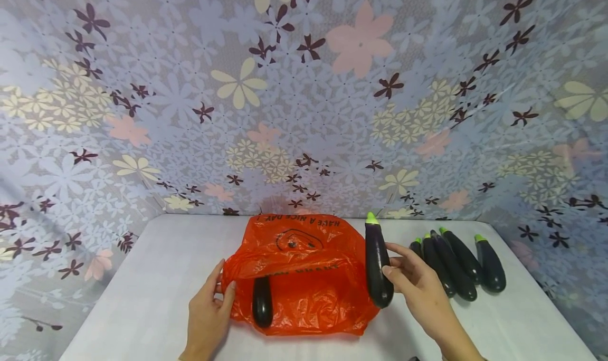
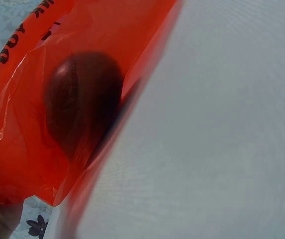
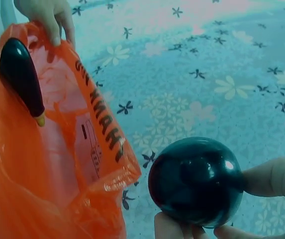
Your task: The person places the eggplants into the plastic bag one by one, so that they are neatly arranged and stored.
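My right hand grips a dark purple eggplant between thumb and fingers, its green stem end pointing up, at the right side of a red plastic bag. In the right wrist view the held eggplant shows its round end, apart from the bag. A second eggplant lies inside the bag's open mouth, toward the left. The left hand pinches the bag's left edge between thumb and fingers. Through the film, the left wrist view shows the bagged eggplant as a dark rounded shape.
Several eggplants lie side by side on the right of the white table. A floral-patterned cloth rises behind the table and along both sides. Printed text and a face drawing mark the bag's upper panel.
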